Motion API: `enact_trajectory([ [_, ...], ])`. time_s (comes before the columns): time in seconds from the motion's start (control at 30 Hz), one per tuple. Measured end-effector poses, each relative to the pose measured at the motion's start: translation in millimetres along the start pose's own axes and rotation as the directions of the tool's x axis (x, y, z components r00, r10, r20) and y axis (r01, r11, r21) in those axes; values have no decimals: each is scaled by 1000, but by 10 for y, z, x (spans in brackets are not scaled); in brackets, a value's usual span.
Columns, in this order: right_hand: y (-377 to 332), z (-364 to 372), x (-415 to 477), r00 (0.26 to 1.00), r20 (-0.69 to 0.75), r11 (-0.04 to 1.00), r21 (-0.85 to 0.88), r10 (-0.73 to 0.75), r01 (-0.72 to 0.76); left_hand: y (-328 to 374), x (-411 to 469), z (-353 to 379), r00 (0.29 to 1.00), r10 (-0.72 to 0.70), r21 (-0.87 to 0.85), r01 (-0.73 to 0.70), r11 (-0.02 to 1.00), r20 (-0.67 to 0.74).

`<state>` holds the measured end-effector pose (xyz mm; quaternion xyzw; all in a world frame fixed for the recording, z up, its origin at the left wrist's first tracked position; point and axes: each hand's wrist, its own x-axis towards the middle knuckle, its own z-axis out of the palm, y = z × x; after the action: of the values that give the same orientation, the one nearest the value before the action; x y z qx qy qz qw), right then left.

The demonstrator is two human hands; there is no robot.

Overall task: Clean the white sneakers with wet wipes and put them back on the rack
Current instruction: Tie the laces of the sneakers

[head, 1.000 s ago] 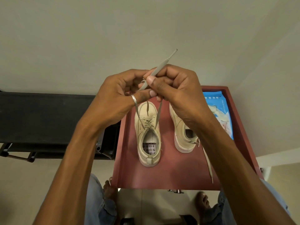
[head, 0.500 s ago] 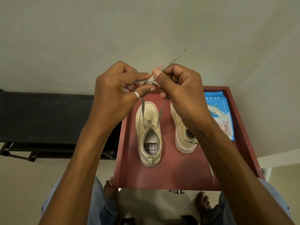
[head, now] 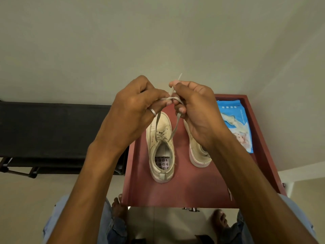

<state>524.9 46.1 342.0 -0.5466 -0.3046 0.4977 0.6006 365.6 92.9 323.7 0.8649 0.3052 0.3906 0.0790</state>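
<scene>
Two off-white sneakers stand side by side on a dark red tabletop [head: 184, 192], toes pointing away from me. The left sneaker [head: 161, 155] shows its open mouth and dotted insole. My right forearm covers much of the right sneaker [head: 197, 154]. Both ends of the left sneaker's lace [head: 157, 120] rise to my hands above its toe. My left hand [head: 135, 110], with a ring, pinches one end. My right hand [head: 195, 106] pinches the other, and the lace tip pokes up past its fingers. The two strands cross between my fingertips.
A blue pack of wet wipes [head: 235, 125] lies at the table's right side. A black shoe rack [head: 52, 134] stands to the left against the wall. My bare feet and jeans show below the table's near edge. A loose lace end [head: 230, 193] lies near the table's front right.
My hands have come closer together and the lace ends now cross into a loop between the fingertips. Less of the lace tip sticks up above my right hand.
</scene>
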Motion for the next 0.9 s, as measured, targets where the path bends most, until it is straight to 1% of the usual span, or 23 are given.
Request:
enact_trajectory([
  [0.13,9,-19,23,1000,11,999,34,-24,24,47,14,19,980,-188,-160,196,968,60],
  [0.23,13,-30,14,993,66,995,24,-98,96,84,21,16,929,-346,-258,369,893,129],
  [0.3,15,-50,13,984,107,989,-18,-143,146,126,36,9,874,-453,-349,486,801,178],
  [0.4,0,-85,-1,965,167,975,-61,-201,214,206,68,-7,783,-564,-498,611,616,263],
  [0.47,9,-92,-7,946,197,945,-152,-259,290,228,82,1,752,-582,-570,637,519,311],
  [0.57,60,-66,4,898,266,877,-246,-350,414,253,97,19,721,-605,-615,655,439,337],
  [0.63,82,-49,11,881,279,856,-252,-382,451,247,104,19,716,-613,-617,658,432,334],
  [0.73,87,-33,15,878,262,848,-255,-401,464,225,100,-13,731,-597,-625,643,443,330],
  [0.9,101,-38,47,895,181,852,-277,-408,445,173,82,-64,736,-600,-579,648,494,312],
])
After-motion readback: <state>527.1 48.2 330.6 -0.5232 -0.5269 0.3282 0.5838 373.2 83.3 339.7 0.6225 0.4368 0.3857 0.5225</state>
